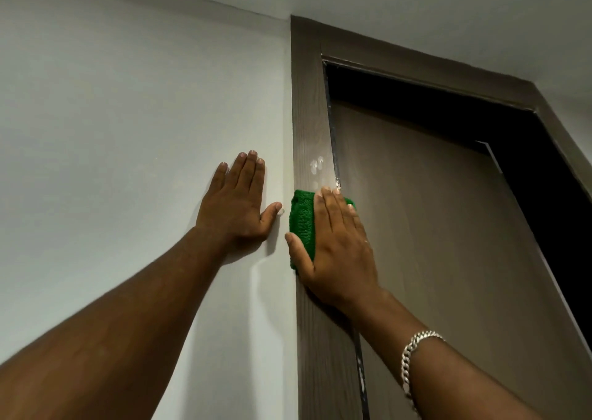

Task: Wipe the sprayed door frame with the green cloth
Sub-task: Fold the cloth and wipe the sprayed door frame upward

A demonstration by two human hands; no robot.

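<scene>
A dark wood-grain door frame (309, 105) runs up the middle of the view. White spray droplets (315, 165) cling to it just above a green cloth (301, 224). My right hand (336, 246) lies flat on the cloth and presses it against the frame, fingers pointing up. Most of the cloth is hidden under the palm. My left hand (238, 205) rests flat on the white wall (128, 131) just left of the frame, fingers spread, holding nothing.
A brown door (432, 227) stands partly open to the right of the frame, with a dark gap (528, 169) behind it. The ceiling (416, 6) lies close above the frame's top. A silver bracelet (413, 358) circles my right wrist.
</scene>
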